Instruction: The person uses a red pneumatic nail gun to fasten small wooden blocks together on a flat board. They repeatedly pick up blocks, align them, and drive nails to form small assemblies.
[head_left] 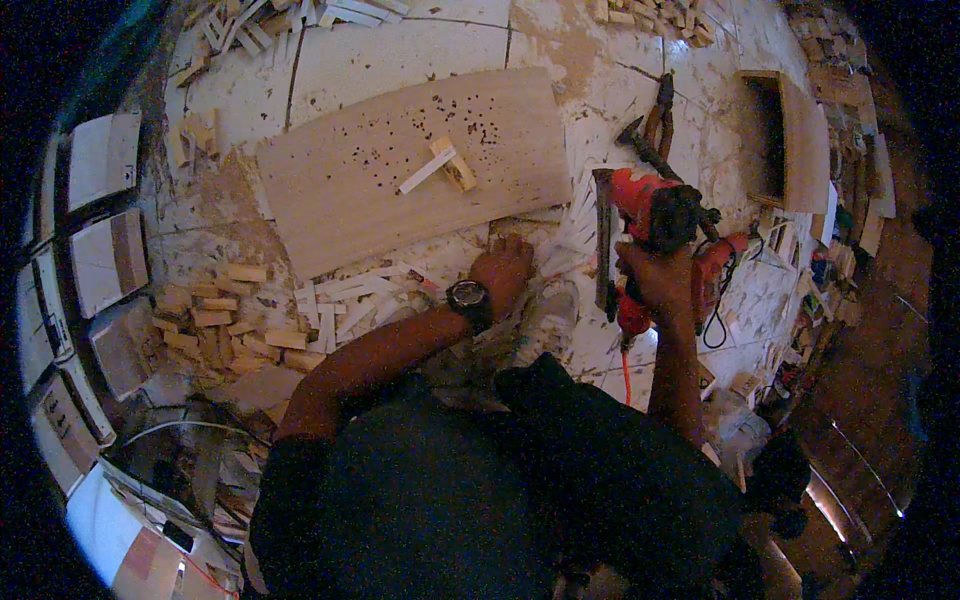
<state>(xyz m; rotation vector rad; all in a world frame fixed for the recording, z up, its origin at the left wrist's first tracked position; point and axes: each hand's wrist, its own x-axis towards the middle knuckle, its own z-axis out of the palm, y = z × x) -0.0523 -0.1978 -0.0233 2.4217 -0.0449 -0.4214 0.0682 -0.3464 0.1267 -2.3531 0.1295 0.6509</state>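
My right hand grips a red and black nail gun, with its long dark magazine rail on the left side. An orange hose runs down from the tool. My left hand, with a watch on the wrist, is by the near edge of a wide wooden board. Its fingers look curled in, and whatever they may hold is hidden. On the board lie a small wood block, a white strip across it, and many small dark specks.
Right of the board lie a hammer, pliers and another red tool with a black cord. An open wooden box stands farther right. Small wood blocks and white strips are piled near my left forearm.
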